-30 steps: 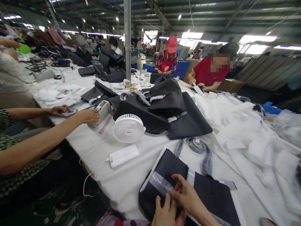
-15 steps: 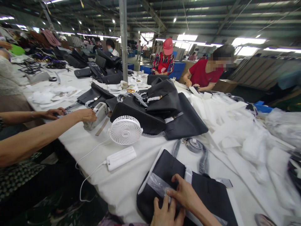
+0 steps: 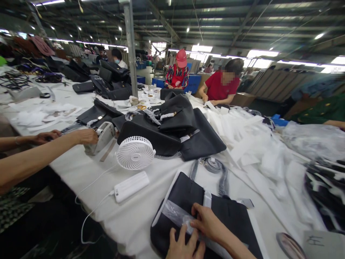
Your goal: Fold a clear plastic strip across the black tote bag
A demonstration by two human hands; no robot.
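Note:
A black bag [image 3: 229,216] lies flat at the table's near edge, with a strip of clear plastic film [image 3: 175,213] across its left part. My left hand [image 3: 182,246] rests on the bag, its fingers pressing the film down. My right hand [image 3: 207,223] pinches the same film just above the left hand. A grey wrapped strap [image 3: 215,167] curls on the table beyond the bag.
A small white fan [image 3: 135,153] and a white power bank [image 3: 131,186] with its cable stand to the left. A co-worker's arm [image 3: 40,154] reaches to a tape dispenser [image 3: 104,136]. Black bags [image 3: 178,126] are piled mid-table. White foam sheets [image 3: 258,144] cover the right side. People sit across the table.
The view has swung to the right, so everything sits further left in frame. My hands stay on the film on the bag. The co-worker's hand stays at the tape dispenser.

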